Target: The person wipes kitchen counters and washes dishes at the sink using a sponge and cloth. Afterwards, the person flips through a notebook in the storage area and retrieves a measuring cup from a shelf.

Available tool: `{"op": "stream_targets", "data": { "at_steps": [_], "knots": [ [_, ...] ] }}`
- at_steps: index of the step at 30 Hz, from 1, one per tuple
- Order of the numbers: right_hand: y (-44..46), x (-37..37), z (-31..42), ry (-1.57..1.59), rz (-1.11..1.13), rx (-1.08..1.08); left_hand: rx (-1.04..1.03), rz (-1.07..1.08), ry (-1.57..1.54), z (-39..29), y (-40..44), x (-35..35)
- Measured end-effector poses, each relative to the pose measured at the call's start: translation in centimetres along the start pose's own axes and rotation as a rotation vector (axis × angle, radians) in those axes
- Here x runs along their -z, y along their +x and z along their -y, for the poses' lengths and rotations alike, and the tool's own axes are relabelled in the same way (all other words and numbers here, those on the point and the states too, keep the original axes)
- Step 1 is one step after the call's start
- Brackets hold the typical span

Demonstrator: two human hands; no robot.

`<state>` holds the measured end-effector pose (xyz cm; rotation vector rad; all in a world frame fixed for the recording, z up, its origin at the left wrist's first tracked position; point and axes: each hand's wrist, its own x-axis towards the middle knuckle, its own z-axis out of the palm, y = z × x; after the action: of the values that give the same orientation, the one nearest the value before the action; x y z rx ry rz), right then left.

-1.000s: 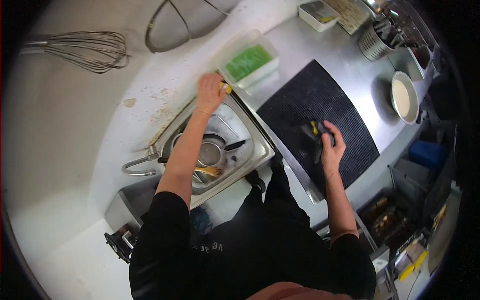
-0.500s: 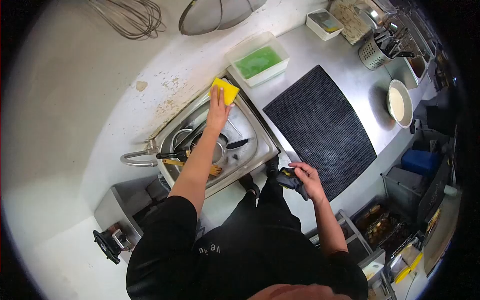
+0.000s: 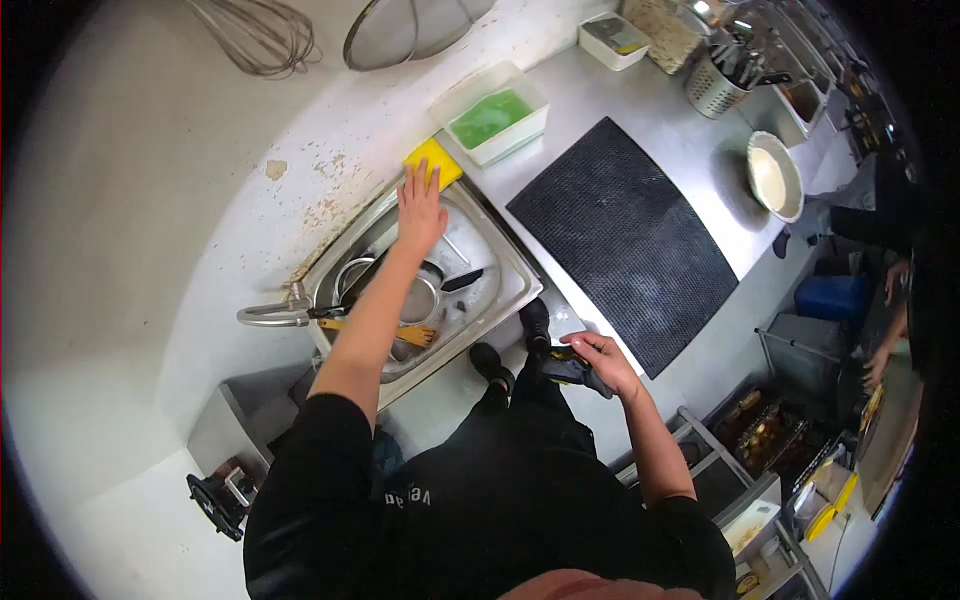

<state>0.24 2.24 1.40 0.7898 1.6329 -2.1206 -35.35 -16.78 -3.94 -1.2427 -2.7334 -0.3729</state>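
A kitchen, apparently a professional one: a steel sink [image 3: 485,235] with pans at centre left, a steel bench [image 3: 690,160] and perforated utensil holder [image 3: 713,93] upper right, a whisk [image 3: 268,42] hanging upper left.

Left hand [image 3: 421,212] is covering part of yellow cloth [image 3: 442,162] at the back corner of the sink [image 3: 470,337], by the worktop [image 3: 668,112]. Left forearm [image 3: 366,322] is hiding part of the pans [image 3: 420,303]. Right hand [image 3: 605,366] is masking part of a dark bundle [image 3: 568,367]. Picture's top edge is cutting off whisk [image 3: 268,40] and sieve [image 3: 408,32].
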Motion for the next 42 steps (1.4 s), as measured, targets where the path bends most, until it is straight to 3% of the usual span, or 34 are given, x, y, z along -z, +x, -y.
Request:
{"op": "stream_targets", "data": {
  "at_steps": [1, 2, 4, 6, 7, 10, 13, 18, 32, 34, 38, 39, 41, 42],
  "knots": [
    [-0.5, 1.5, -2.1, 0.02, -0.017, 0.026, 0.115, -0.04, -0.104, -2.0, -0.9, 0.0],
    [-1.6, 2.8, -2.4, 0.049, -0.101, -0.151, 0.124, -0.045, -0.189, -3.8, -2.5, -1.1],
    [-3.9, 6.4, -6.2, 0.032, -0.176, -0.239, 0.106, -0.033, -0.353, -7.6, -4.4, -2.3],
    [-8.0, 7.5, -4.4, -0.017, -0.251, -0.335, 0.062, -0.028, -0.438, -10.4, -3.8, -2.6],
    [-9.7, 8.1, -3.3, -0.097, -0.333, -0.499, 0.055, -0.054, -0.5, -11.4, -3.1, -2.8],
    [-12.1, 10.4, -6.2, -0.032, -0.46, -0.424, -0.015, -0.142, -0.508, -13.2, -1.2, -3.2],
    [-12.2, 10.9, -7.1, -0.002, -0.49, -0.312, -0.003, -0.014, -0.444, -13.0, 0.0, -4.1],
    [-9.4, 11.8, -8.5, 0.048, -0.597, -0.214, -0.106, -0.015, -0.487, -11.5, 0.8, -6.0],
    [-6.8, 14.1, -8.1, 0.026, -0.607, -0.208, -0.132, 0.232, -0.219, -12.4, 7.0, -6.8],
    [-7.4, 14.5, -6.5, -0.106, -0.618, -0.233, -0.122, 0.242, -0.206, -12.7, 7.1, -6.8],
    [-8.6, 14.6, -4.8, 0.02, -0.583, -0.256, -0.127, 0.164, -0.163, -14.7, 6.6, -4.9],
    [-8.6, 15.4, -6.0, 0.096, -0.561, -0.165, -0.126, 0.111, -0.147, -16.3, 5.8, -3.9],
    [-9.4, 15.2, -6.0, 0.391, -0.495, -0.085, -0.396, 0.058, -0.271, -20.0, 3.3, -2.6],
    [-10.1, 14.8, -4.3, 0.399, -0.488, -0.096, -0.477, 0.34, -0.265, -23.5, 2.6, 1.2]
  ]
}}
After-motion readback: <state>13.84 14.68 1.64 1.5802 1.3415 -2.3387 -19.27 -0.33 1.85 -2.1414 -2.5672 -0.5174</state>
